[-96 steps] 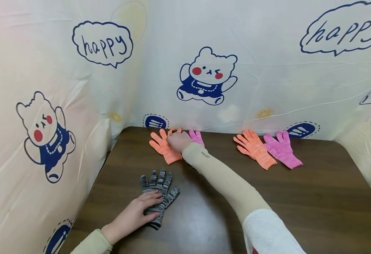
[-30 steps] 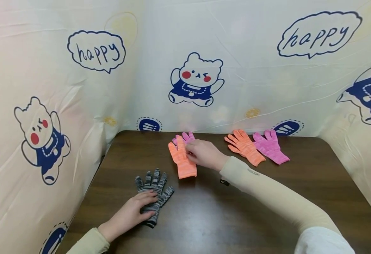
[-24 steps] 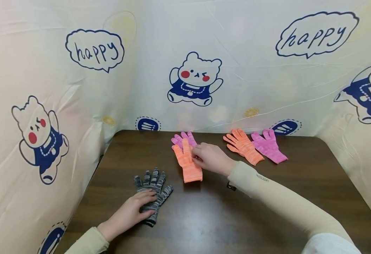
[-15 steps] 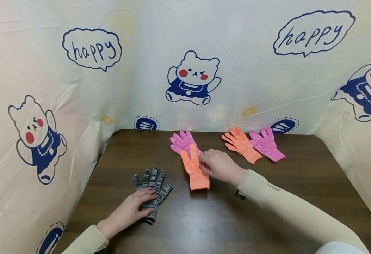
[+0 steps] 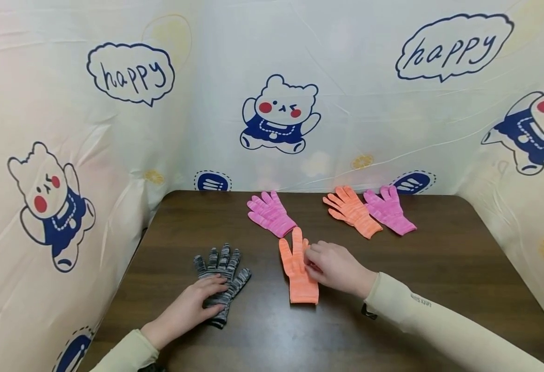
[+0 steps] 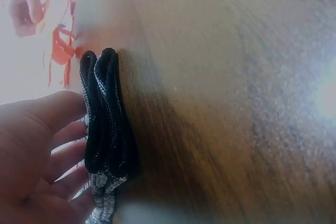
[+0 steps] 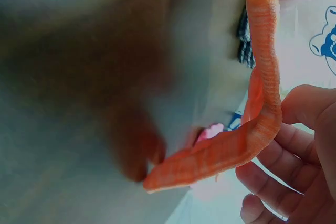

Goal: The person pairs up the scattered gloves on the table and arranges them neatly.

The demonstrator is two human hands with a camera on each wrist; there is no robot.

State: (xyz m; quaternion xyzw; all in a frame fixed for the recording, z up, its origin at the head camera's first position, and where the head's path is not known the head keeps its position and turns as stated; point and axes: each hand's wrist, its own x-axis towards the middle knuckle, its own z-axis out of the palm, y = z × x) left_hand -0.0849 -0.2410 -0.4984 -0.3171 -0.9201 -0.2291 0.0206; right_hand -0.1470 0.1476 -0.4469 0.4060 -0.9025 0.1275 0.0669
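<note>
My left hand (image 5: 190, 307) rests flat across the lower half of a black-and-grey knit glove (image 5: 225, 266); that glove lies palm-down with its fingers pointing away. Two dark cuffs (image 6: 107, 119), one on the other, show beside this hand in the left wrist view. My right hand (image 5: 339, 266) pinches the right edge of an orange knit glove (image 5: 301, 281) at mid-table. Seen from the right wrist, the orange glove (image 7: 265, 51) is bent, its far end hanging off the fingers. Just behind it lies a pink glove (image 5: 272, 214).
Towards the back right of the brown table (image 5: 439, 268) lie another orange glove (image 5: 355, 212) and another pink glove (image 5: 390, 209), slightly overlapping. A printed cloth (image 5: 197, 129) hangs along the back and sides, meeting the table's far edge.
My right hand has taken the orange glove from the far left and drawn it nearer and to the right, uncovering the pink glove. My left hand stays on the grey glove.
</note>
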